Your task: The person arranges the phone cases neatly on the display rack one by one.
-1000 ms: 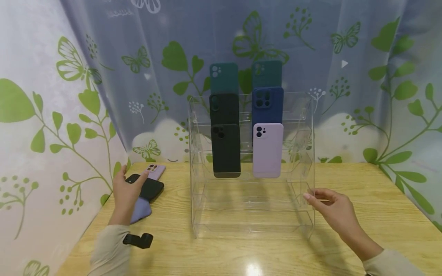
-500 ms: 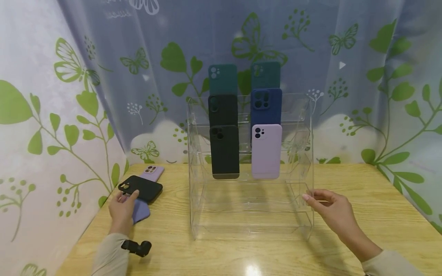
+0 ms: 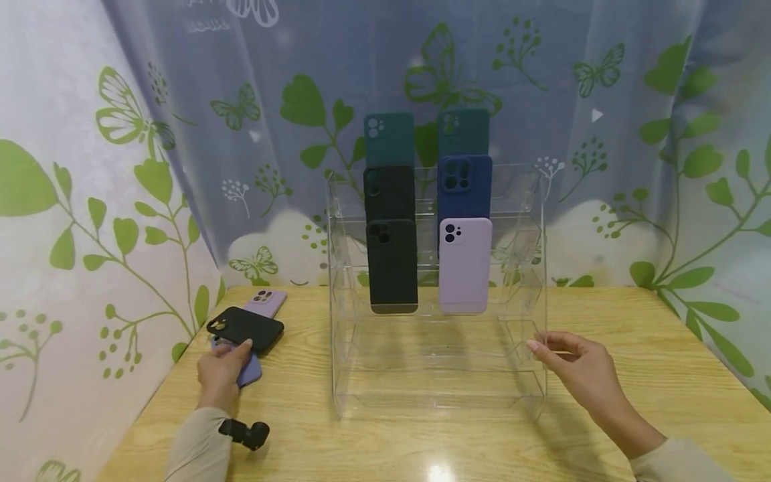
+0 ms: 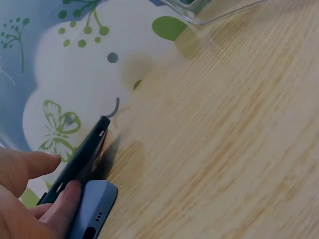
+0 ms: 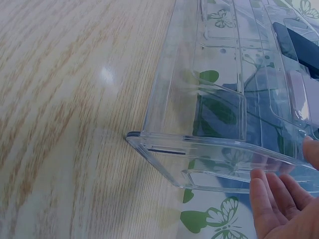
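Observation:
At the table's left, my left hand (image 3: 218, 373) has its fingers and thumb on a blue-purple phone case (image 3: 249, 371), which the hand partly covers. A black phone case (image 3: 249, 328) lies tilted across it, touching the thumb. In the left wrist view, one digit lies between the black case (image 4: 79, 157) and the blue-purple case (image 4: 95, 204). My right hand (image 3: 581, 368) pinches the side panel of a clear stepped display rack (image 3: 436, 402). The rack holds two columns of phone cases: green, black and dark green on the left; green, blue and a pink-lilac case (image 3: 465, 268) on the right.
Behind the black case, a lilac phone case (image 3: 270, 302) lies on the wooden table (image 3: 289, 435). Patterned curtains (image 3: 265, 181) close off the back and both sides. The rack's lowest steps show no cases.
My left hand has drawn back from over the black case down to the blue-purple case, then slid slightly right onto it. The right hand stays at the rack's side.

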Action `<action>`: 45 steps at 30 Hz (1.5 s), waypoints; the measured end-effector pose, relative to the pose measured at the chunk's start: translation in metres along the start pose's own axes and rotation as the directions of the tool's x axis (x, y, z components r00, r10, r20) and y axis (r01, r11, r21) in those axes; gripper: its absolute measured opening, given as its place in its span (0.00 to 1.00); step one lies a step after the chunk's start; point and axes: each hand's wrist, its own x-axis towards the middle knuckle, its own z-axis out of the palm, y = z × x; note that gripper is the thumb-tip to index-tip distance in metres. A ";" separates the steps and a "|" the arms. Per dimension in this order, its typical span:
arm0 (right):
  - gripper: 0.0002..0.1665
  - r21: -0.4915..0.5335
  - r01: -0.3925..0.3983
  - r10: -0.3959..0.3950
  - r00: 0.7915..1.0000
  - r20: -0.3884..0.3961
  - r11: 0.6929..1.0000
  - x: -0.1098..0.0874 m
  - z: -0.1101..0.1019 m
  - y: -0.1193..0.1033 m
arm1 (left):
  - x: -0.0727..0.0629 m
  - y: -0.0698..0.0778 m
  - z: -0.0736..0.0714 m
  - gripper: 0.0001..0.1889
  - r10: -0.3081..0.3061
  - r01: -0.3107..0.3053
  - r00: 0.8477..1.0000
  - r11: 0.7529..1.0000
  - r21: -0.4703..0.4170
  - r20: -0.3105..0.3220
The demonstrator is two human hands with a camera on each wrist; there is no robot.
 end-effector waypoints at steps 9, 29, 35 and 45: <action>0.35 0.002 -0.002 0.002 1.000 0.001 1.000 -0.001 -0.001 0.001 | 0.008 -0.004 0.004 0.33 0.026 -0.027 1.000 1.000 -0.007 -0.001; 0.35 0.003 -0.007 0.007 1.000 0.005 1.000 0.000 0.002 0.001 | 0.018 0.002 -0.033 0.27 -0.018 0.005 0.984 0.997 0.075 0.179; 0.35 -0.002 0.011 -0.011 1.000 -0.001 1.000 0.000 0.000 -0.001 | 0.022 -0.001 -0.052 0.25 0.082 -0.134 0.982 0.938 0.321 0.171; 0.35 0.007 0.002 -0.002 1.000 0.000 1.000 0.000 0.001 0.000 | 0.014 0.006 -0.028 0.25 0.418 -0.435 0.893 0.705 0.560 0.166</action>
